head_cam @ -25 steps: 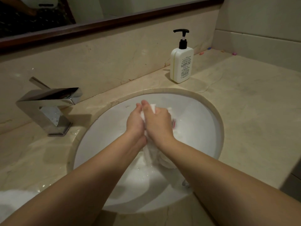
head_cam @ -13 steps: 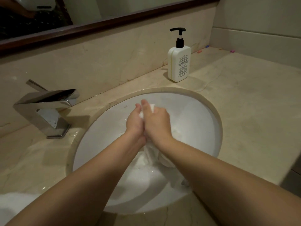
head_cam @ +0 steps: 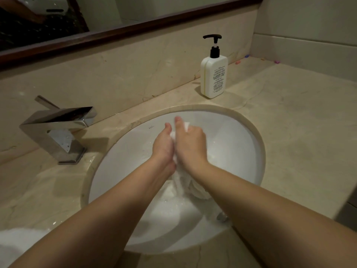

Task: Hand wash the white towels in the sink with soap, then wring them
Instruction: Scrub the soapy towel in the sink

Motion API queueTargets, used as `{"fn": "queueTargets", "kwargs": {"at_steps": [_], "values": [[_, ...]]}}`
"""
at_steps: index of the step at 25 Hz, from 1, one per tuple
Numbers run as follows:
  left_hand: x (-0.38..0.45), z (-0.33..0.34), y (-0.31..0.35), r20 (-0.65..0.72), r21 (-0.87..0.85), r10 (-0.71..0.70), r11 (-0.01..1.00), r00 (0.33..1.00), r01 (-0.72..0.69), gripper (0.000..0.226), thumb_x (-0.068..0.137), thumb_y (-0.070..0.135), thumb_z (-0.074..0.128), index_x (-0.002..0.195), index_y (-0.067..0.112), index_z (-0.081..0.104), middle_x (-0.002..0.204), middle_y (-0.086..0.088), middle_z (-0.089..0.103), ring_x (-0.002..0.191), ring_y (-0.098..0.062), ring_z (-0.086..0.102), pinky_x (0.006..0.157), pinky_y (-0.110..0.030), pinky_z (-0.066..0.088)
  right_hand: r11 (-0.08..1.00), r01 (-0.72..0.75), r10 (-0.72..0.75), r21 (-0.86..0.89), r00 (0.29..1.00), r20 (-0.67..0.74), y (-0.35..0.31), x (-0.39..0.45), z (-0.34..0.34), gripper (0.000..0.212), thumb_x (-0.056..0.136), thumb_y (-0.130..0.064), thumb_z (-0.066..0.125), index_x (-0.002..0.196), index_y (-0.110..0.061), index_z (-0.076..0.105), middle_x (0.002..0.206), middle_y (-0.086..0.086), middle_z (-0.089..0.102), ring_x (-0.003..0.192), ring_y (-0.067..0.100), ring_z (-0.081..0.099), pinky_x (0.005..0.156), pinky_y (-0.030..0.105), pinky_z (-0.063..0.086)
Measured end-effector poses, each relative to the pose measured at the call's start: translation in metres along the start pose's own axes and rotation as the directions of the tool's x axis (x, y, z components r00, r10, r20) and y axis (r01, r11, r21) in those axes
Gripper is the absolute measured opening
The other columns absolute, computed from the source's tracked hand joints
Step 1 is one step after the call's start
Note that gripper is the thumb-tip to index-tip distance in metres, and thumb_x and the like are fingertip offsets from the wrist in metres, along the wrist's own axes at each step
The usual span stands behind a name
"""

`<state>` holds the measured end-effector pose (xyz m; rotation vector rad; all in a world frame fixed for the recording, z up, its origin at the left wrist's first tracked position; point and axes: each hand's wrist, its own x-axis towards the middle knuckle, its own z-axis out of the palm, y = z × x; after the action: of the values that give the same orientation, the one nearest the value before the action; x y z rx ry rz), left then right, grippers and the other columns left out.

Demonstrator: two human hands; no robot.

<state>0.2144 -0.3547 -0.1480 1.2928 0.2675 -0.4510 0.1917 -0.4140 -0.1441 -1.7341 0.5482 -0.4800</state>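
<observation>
Towel (head_cam: 185, 183), white and wet, sits bunched over the middle of the sink (head_cam: 241, 136), pressed between two hands, with its loose folds hanging down from below the wrists toward the basin floor.

At the far left edge, low on the counter (head_cam: 301, 120), lies a second white towel (head_cam: 17, 242), only partly in view. Beyond it, a square chrome faucet (head_cam: 58, 128) stands on the counter left of the sink, its flat spout reaching toward the basin; no water shows coming out of it.

Left hand (head_cam: 164, 146) comes in from the lower left, fingers curled round the left side of the towel, thumb lying along the top. A small strip of cloth shows between the two thumbs. Right hand (head_cam: 191, 144) lies just beside it, touching it, fingers wrapped over the right side of the same towel, with a white corner poking out above the knuckles. Both hold the cloth above the basin floor, where foamy water (head_cam: 173, 207) glints. A bit of metal drain (head_cam: 221, 217) shows beside the right forearm.

Behind the sink and to the right, a white soap bottle (head_cam: 213, 76) with a black pump stands upright on the counter near the back wall. A few small coloured bits (head_cam: 238, 62) lie in the far right corner, too small to tell what they are. A dark-framed mirror (head_cam: 123, 26) runs along the top.
</observation>
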Motion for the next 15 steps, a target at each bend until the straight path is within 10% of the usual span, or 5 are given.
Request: {"fn": "queueTargets", "kwargs": {"at_steps": [8,15], "values": [[0.004,-0.001,0.0,0.029,-0.064,0.008,0.998,1.0,-0.006,0.05,0.106,0.048,0.045,0.078,0.011,0.065,0.063,-0.004,0.067,0.064,-0.018,0.068,0.061,-0.024,0.054,0.999,0.047,-0.047,-0.01,0.998,0.042,0.0,-0.002,0.002,0.058,0.1,-0.052,0.048,0.079,-0.002,0.069,0.081,0.016,0.072,0.082,0.033,0.068,0.072,0.039,0.052],[0.007,-0.003,-0.002,0.042,-0.024,0.011,1.0,0.999,-0.01,0.054,0.104,0.054,0.045,0.087,0.01,0.072,0.077,-0.007,0.074,0.079,-0.023,0.072,0.072,-0.031,0.055,0.999,0.036,-0.036,-0.032,0.999,0.021,0.002,-0.001,0.001,0.053,0.1,-0.054,0.045,0.072,-0.013,0.064,0.082,0.014,0.072,0.082,0.032,0.067,0.075,0.039,0.052]]}}
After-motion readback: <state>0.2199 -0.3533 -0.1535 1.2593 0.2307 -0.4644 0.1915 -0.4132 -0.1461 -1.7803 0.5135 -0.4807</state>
